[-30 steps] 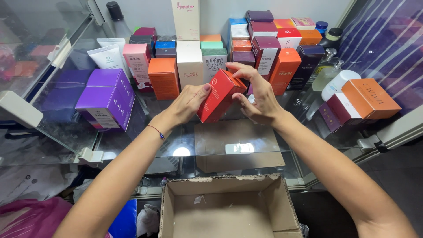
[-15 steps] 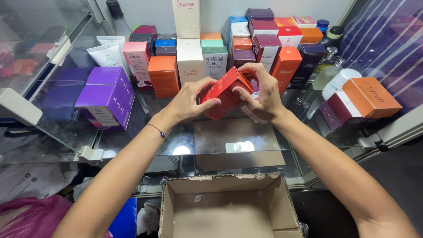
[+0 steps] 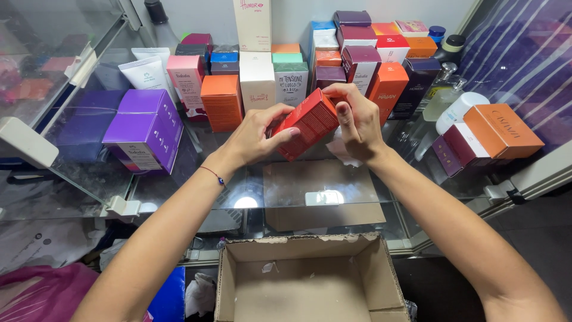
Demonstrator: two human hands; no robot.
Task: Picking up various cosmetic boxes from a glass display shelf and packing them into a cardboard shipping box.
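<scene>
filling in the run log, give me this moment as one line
left hand: grips red box | right hand: grips same box | box: tilted, above glass counter | open cardboard carton: below

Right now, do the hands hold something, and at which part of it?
Yes. Both hands hold one red box, tilted above the glass shelf. The left hand grips its lower left end; the right hand grips its upper right end.

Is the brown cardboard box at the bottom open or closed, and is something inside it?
Open: the cardboard box has its flaps up. The visible part of its inside is bare; the lower part is out of view.
</scene>
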